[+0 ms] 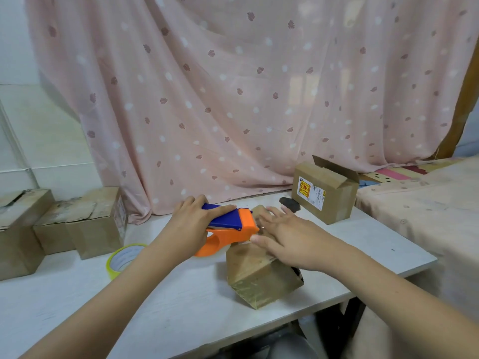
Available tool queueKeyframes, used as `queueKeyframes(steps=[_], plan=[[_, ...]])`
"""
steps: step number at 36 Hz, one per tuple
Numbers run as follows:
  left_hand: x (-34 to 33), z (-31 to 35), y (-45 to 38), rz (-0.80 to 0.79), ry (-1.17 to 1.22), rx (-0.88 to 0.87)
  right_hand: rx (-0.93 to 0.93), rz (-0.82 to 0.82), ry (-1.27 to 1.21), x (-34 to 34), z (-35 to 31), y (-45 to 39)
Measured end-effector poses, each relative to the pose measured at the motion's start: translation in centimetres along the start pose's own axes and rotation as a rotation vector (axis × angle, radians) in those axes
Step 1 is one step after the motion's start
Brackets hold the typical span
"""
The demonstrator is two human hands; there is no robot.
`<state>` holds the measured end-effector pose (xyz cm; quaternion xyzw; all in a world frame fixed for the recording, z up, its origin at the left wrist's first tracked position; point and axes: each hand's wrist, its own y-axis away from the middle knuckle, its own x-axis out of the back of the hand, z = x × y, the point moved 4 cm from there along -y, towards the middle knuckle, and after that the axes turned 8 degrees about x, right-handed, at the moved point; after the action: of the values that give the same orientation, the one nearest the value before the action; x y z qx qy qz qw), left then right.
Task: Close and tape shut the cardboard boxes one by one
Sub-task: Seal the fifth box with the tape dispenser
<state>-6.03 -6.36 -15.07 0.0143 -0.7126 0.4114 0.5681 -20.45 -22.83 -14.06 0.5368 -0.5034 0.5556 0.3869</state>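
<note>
A small brown cardboard box (pixel 259 275) lies on the white table (pixel 181 301) near its front right, its lower side covered in clear tape. My left hand (pixel 191 226) grips an orange and blue tape dispenser (pixel 230 226), whose front end meets the box's top. My right hand (pixel 287 237) lies flat on the top of that box with its fingers straight. A second cardboard box (pixel 326 195) with a printed label stands at the back right, its top flaps partly open.
A yellow-rimmed tape roll (pixel 121 260) lies left of my left forearm. Three cardboard boxes (pixel 88 224) are grouped at the table's left end. A small dark object (pixel 290 203) lies beside the labelled box. A pink curtain hangs behind; a bed adjoins the table on the right.
</note>
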Motion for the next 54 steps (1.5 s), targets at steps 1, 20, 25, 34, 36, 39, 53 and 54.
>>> queueKeyframes(steps=[1, 20, 25, 34, 36, 39, 53, 54], plan=[[-0.1, 0.0, -0.1, 0.002, -0.008, 0.003, -0.018, -0.036, 0.005, 0.2, -0.4, 0.5], [0.1, -1.0, 0.3, -0.043, -0.027, -0.008, -0.142, -0.048, -0.109, -2.9, 0.3, 2.0], [0.5, -1.3, 0.6, -0.036, -0.033, -0.026, -0.142, -0.07, -0.013, -2.6, 0.7, 1.9], [-0.2, -1.7, 1.6, -0.12, 0.015, -0.023, -0.209, -0.15, -0.008, -3.3, 2.1, 3.7], [-0.9, -2.3, 2.2, -0.123, 0.042, 0.005, -0.221, -0.163, -0.074, -4.1, 2.0, 4.3], [-1.2, -2.5, 2.6, -0.096, 0.044, 0.006, -0.222, -0.157, -0.106, -4.1, 1.7, 4.1], [-0.3, -1.8, 2.1, -0.165, -0.017, 0.039, -0.208, -0.202, -0.066, -2.7, -0.3, 1.8], [-0.3, -1.8, 2.2, -0.162, -0.022, 0.045, -0.187, -0.187, -0.075, -2.7, -1.0, 1.4]])
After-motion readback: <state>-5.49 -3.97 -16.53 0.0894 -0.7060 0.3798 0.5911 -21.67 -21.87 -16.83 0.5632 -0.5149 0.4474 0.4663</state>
